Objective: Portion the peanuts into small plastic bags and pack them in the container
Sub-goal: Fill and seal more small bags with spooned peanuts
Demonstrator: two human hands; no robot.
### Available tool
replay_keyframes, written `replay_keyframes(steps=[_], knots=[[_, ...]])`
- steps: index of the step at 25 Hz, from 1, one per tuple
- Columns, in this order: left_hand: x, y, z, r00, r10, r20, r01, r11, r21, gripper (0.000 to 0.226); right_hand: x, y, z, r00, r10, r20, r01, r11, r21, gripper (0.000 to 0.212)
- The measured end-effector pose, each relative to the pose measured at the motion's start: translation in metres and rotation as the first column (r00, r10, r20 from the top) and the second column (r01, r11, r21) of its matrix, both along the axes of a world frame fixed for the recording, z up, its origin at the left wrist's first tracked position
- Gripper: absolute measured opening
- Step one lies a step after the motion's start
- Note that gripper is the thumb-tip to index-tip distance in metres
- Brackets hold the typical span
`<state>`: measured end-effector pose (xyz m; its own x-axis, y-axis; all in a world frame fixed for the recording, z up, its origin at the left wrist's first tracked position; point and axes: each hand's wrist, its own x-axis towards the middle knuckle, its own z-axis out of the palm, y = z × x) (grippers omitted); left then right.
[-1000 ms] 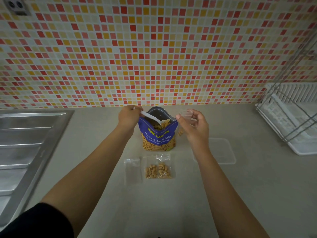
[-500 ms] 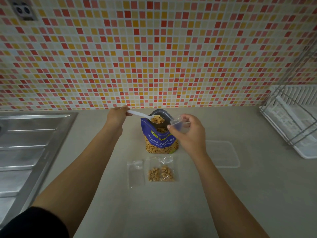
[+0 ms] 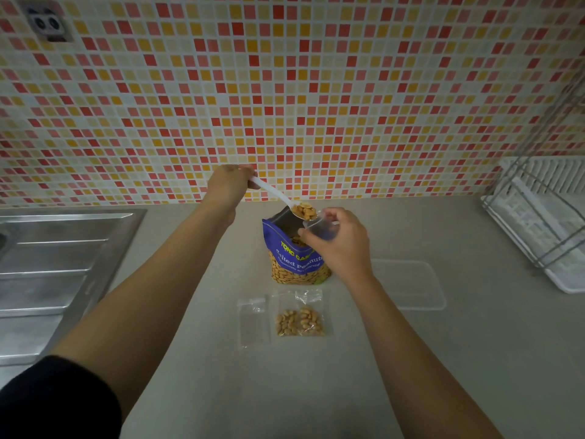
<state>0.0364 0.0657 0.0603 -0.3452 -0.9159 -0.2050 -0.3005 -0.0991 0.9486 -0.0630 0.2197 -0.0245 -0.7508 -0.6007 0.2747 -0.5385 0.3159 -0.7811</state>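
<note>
- The left hand (image 3: 229, 185) grips the handle of a white plastic spoon (image 3: 273, 193) heaped with peanuts (image 3: 305, 211).
- The right hand (image 3: 339, 247) pinches a small clear bag (image 3: 319, 229) open, touching the spoon's bowl, above the upright blue peanut pouch (image 3: 296, 259).
- On the counter nearer the person lie a filled bag (image 3: 300, 320) and an empty bag (image 3: 251, 323); the clear container (image 3: 411, 285) sits to the right.

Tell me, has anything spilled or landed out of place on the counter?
Nothing stands out. No loose peanuts show on the counter; the heaped spoon hangs over the open pouch, and the filled bag and empty bag lie flat before it.
</note>
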Motion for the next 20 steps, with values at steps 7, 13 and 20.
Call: replay_keyframes(steps=[7,13,20], knots=[[-0.023,0.030,0.036,0.845,-0.231,0.483,0.521,0.563,-0.642,0.026,0.003,-0.004,0.006,0.999,-0.002,0.035,0.002,1.000,-0.013,0.049],[-0.007,-0.008,0.054,0.959,-0.037,0.282,0.227,0.696,-0.681,0.024,-0.005,0.005,0.007,0.995,-0.036,0.096,0.039,0.999,-0.033,0.050],[-0.011,0.000,-0.055,0.739,-0.203,0.643,0.554,0.726,-0.408,0.029,-0.010,0.020,0.022,0.982,-0.047,0.181,0.063,0.995,-0.080,0.057]])
